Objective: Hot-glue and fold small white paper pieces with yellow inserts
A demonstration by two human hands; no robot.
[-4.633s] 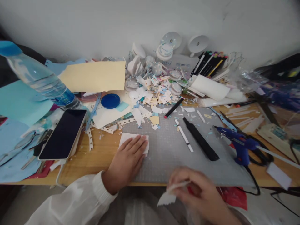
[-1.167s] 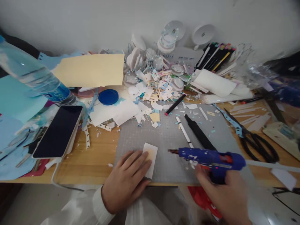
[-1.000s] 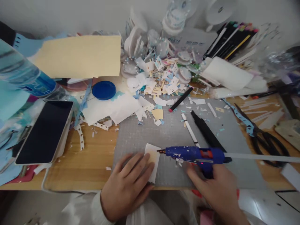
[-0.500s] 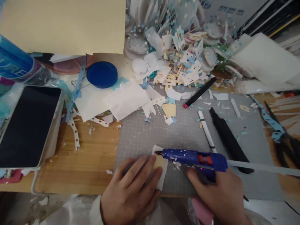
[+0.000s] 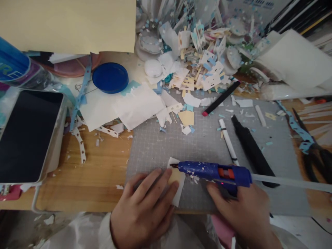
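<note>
My right hand [image 5: 243, 211] is wrapped round the handle of a blue hot glue gun [image 5: 207, 172], with a long pale glue stick [image 5: 290, 181] sticking out of its back. The gun lies nearly level, its dark nozzle pointing left over the top of a small white and yellow paper piece [image 5: 178, 193]. Whether the nozzle touches the paper I cannot tell. My left hand [image 5: 147, 207] lies with fingers stretched out, fingertips on the paper's left side, pressing it on the grey cutting mat [image 5: 153, 145]. Part of the paper is hidden under those fingers.
A black marker-like tool [image 5: 254, 152], a white pen [image 5: 228, 141] and a black pen [image 5: 220, 98] lie on the mat. Scissors [image 5: 315, 155] are at the right. Paper scraps [image 5: 202, 72] heap at the back. A phone [image 5: 31, 135] and a blue lid [image 5: 110, 77] are at left.
The view has shifted slightly, so most things sit a little higher and further left. Both hands, the glue gun and the paper hold nearly the same positions relative to one another.
</note>
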